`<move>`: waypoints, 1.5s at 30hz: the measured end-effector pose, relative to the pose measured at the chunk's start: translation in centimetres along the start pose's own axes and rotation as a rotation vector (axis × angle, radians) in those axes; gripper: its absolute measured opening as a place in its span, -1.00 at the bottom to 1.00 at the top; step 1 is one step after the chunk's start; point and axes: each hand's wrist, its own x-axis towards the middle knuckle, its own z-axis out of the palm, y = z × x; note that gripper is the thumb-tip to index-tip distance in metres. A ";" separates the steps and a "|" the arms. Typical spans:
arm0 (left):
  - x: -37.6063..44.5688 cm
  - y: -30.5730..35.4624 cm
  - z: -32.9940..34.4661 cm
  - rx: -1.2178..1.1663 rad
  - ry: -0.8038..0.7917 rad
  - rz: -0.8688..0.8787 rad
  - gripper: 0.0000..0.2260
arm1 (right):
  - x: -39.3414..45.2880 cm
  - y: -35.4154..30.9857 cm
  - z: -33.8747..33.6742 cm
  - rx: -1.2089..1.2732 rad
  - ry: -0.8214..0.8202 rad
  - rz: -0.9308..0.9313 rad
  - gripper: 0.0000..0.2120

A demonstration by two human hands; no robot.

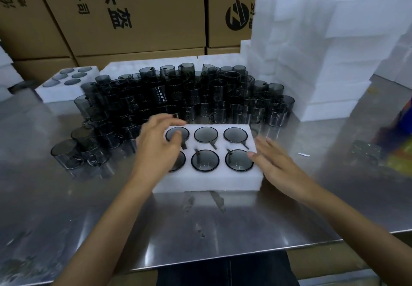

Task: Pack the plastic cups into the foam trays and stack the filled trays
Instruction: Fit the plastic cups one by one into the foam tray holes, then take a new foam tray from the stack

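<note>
A white foam tray (207, 179) lies on the steel table in front of me, with a dark smoky plastic cup (205, 134) in each of its several holes. My left hand (157, 145) lies over the tray's left end, fingers relaxed, covering part of the two left cups. Its fingertips touch the far left cup's rim. My right hand (275, 159) rests at the tray's right edge with straight fingers, a fingertip by the near right cup (239, 160). Behind the tray stands a big crowd of loose cups (178, 98).
A second filled foam tray (66, 95) sits at the back left. A tall stack of empty foam trays (330, 51) rises at the back right. Cardboard boxes (138, 11) wall off the rear. A small dark object (365, 150) lies at right. The table edge (223, 261) runs near me.
</note>
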 end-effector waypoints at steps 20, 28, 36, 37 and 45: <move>1.1 1.4 -5.0 -1.064 -0.246 -0.493 -0.76 | 3.5 -8.5 -1.3 0.774 0.399 -0.065 -0.67; 6.8 -0.5 -9.6 -1.492 -0.080 -0.432 -0.66 | 11.0 -14.6 0.6 0.770 0.358 -0.242 -0.52; 16.9 -4.6 -13.4 -1.490 0.320 -0.438 -0.71 | 14.0 -8.7 10.3 -0.052 0.504 -0.367 -0.55; 18.2 -5.7 -13.9 -1.490 0.348 -0.445 -0.69 | 14.1 -7.9 11.1 -0.111 0.501 -0.379 -0.54; 28.0 -14.2 -16.2 -1.389 0.511 -0.514 -0.65 | 17.4 -6.8 12.9 -0.378 0.490 -0.523 -0.56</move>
